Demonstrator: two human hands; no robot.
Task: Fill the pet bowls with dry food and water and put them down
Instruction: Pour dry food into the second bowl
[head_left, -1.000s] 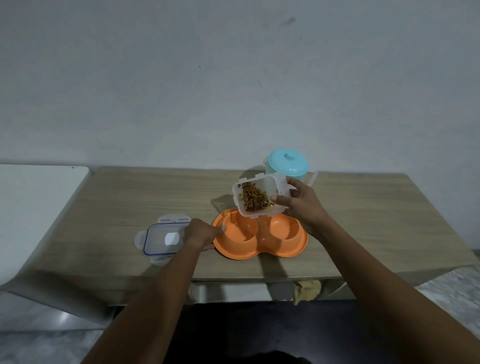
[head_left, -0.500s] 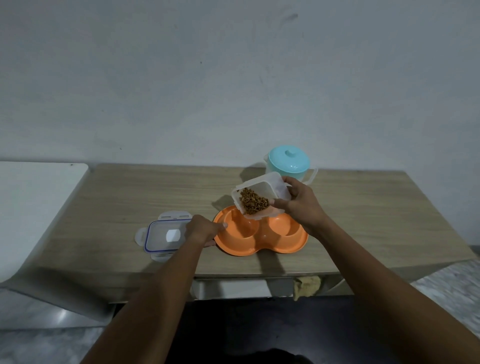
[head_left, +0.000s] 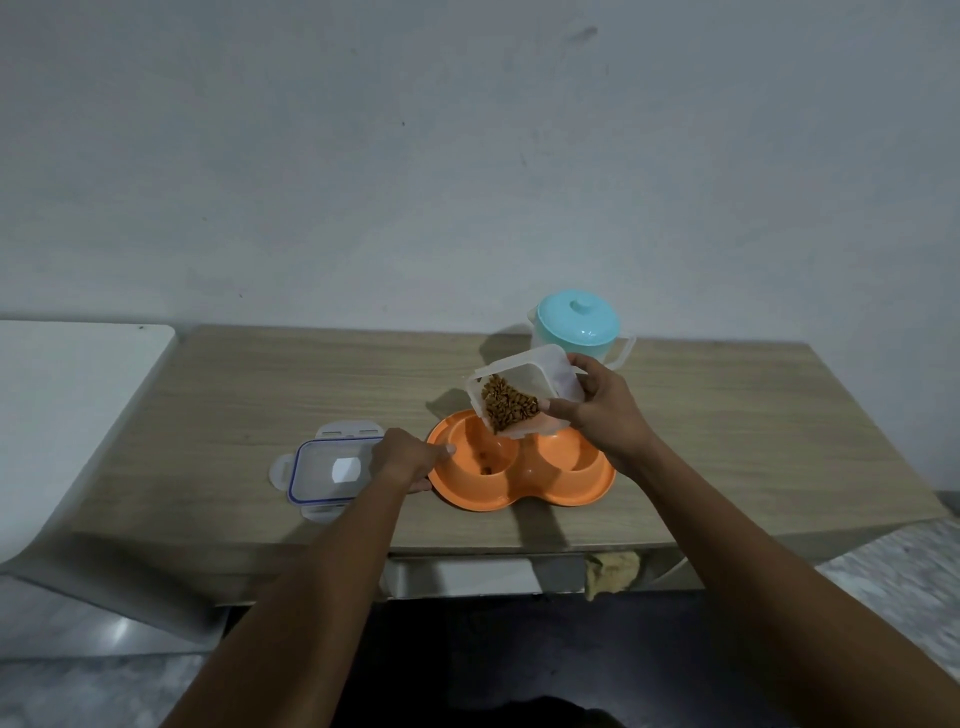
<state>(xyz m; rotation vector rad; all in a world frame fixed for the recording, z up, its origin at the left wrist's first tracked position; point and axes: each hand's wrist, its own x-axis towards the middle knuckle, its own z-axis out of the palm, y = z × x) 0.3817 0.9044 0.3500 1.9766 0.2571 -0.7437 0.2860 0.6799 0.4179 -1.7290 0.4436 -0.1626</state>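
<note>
Tipping steeper than a second ago: the right hand (head_left: 605, 415), fingers curled round the clear food container (head_left: 540, 371), has the kibble (head_left: 506, 408) at its lip. First bits are in the left well of the orange double bowl (head_left: 519, 493) on the table (head_left: 260, 395). The left hand (head_left: 405, 460) pinches its rim, so filling's barely started.

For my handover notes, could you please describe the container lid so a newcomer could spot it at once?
On the wooden table by the wall, look just left of the orange double bowl. The lid lies flat there beside the left hand: the only clear rectangle with a blue rim and side clips.
</note>
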